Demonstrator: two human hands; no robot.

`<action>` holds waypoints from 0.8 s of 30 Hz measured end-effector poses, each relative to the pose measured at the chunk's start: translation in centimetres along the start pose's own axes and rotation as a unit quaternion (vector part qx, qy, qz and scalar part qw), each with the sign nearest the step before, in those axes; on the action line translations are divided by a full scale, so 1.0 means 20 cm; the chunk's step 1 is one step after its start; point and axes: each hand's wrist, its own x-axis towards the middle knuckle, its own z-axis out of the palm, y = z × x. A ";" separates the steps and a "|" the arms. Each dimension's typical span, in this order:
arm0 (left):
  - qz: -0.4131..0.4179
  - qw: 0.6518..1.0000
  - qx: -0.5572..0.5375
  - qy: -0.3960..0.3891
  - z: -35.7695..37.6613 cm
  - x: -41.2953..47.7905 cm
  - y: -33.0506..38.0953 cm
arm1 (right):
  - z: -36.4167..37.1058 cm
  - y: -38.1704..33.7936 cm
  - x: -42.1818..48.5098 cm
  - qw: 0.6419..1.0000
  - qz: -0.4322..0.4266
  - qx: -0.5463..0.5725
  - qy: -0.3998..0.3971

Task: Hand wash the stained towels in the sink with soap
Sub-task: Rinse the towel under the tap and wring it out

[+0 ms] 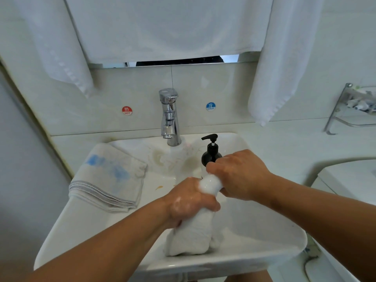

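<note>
White towel [191, 239], bunched into a thick roll, stands in the sink [264, 253] with its lower end resting on the basin floor near the front rim. Its long axis climbs from there up and away, leaning slightly to the right. The left grip [189, 202] is clenched round the middle of the roll, suds showing on the knuckles. The right grip [238, 176] is clenched round the top end, just above and beyond the left, so only a short foamy bulge of cloth shows between the two. They are close enough that I cannot tell whether they touch.

This looks like the scrubbing or wringing step. Both hands sit on the upper half of the same axis, so a counter-twist or rub would work that short stretch, while the loose lower half hangs free below the left grip, which is the nearer hand to it.

A second towel with blue stains [109, 176] lies folded on the sink's left rim, well apart from both hands. The black soap pump bottle [210, 153] stands at the back, just beyond the right grip, beside the chrome tap [169, 117]
</note>
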 end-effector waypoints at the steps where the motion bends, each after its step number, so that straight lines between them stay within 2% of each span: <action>1: 0.010 1.000 0.012 -0.016 -0.01 0.00 0.01 | 0.00 0.00 -0.01 1.000 0.003 -0.001 0.009; 3: 0.040 0.997 0.043 -0.053 -0.05 0.01 0.03 | 0.00 0.01 -0.02 1.000 0.019 0.003 0.017; 5: 0.036 0.995 0.065 -0.071 -0.09 0.02 0.05 | -0.01 0.03 -0.04 0.999 0.037 0.011 0.016; 7: 0.023 0.990 0.133 -0.036 -0.11 0.04 0.08 | -0.05 0.04 -0.06 0.998 0.046 0.026 -0.028; 8: 0.038 0.976 0.214 0.004 -0.11 0.05 0.09 | -0.08 0.05 -0.07 0.995 0.053 0.035 -0.078; 10: 0.105 0.913 0.385 0.079 -0.08 0.06 0.11 | -0.17 0.07 -0.05 0.968 0.092 0.119 -0.199; 11: 0.143 0.883 0.436 0.102 -0.06 0.06 0.11 | -0.20 0.08 -0.04 0.954 0.107 0.160 -0.231; 15: 0.220 0.808 0.519 0.168 -0.01 0.07 0.12 | -0.26 0.11 0.05 0.898 0.152 0.242 -0.335; 17: 0.232 0.791 0.536 0.184 0.00 0.08 0.12 | -0.24 0.09 0.07 0.855 0.179 0.295 -0.386; 18: 0.225 0.790 0.540 0.183 0.00 0.09 0.11 | -0.22 0.08 0.07 0.848 0.184 0.298 -0.399; 20: 0.192 0.791 0.556 0.169 0.00 0.10 0.11 | -0.19 0.03 0.07 0.868 0.187 0.247 -0.389; 24: 0.132 0.806 0.559 0.143 0.02 0.13 0.08 | -0.16 -0.06 0.02 0.938 0.146 0.036 -0.311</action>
